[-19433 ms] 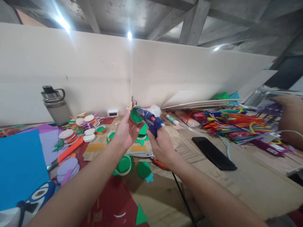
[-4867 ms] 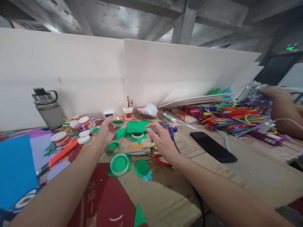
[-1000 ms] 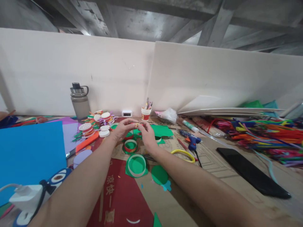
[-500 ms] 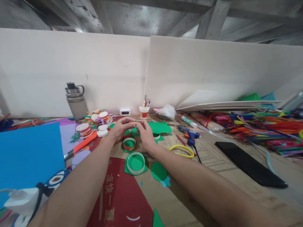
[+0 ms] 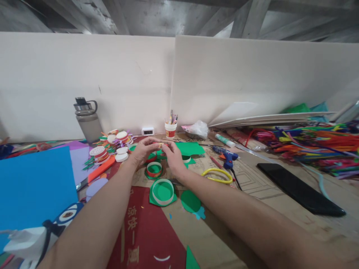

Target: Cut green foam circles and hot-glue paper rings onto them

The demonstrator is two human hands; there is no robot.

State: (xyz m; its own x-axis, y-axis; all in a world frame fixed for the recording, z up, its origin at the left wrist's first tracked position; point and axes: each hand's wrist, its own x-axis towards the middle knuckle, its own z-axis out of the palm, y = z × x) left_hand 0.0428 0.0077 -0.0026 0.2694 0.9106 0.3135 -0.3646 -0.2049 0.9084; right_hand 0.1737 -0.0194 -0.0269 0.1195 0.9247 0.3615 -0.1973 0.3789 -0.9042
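Observation:
My left hand (image 5: 143, 152) and my right hand (image 5: 174, 158) meet over the middle of the table, fingers pinched on a small red strip with yellow marks (image 5: 159, 145). My fingers cover most of the strip, so its full shape is hidden. Just below them is a red-and-white ring (image 5: 154, 174) on green foam sheet. Nearer to me lies a white ring (image 5: 163, 202) stuck around or resting on a green piece. A green disc (image 5: 190, 201) lies by my right forearm. Behind my right hand is a green sheet (image 5: 192, 148).
At right lie a blue glue gun (image 5: 229, 160), a yellow hoop (image 5: 217, 181), a black phone (image 5: 300, 188) and bundled pipe cleaners (image 5: 316, 145). At left are an orange utility knife (image 5: 101, 169), a blue sheet (image 5: 36, 183) and a water bottle (image 5: 88, 123). A pen cup (image 5: 171, 130) stands behind.
The view has shifted slightly. Both hands stay together at the red strip, with only a slight change in the fingers.

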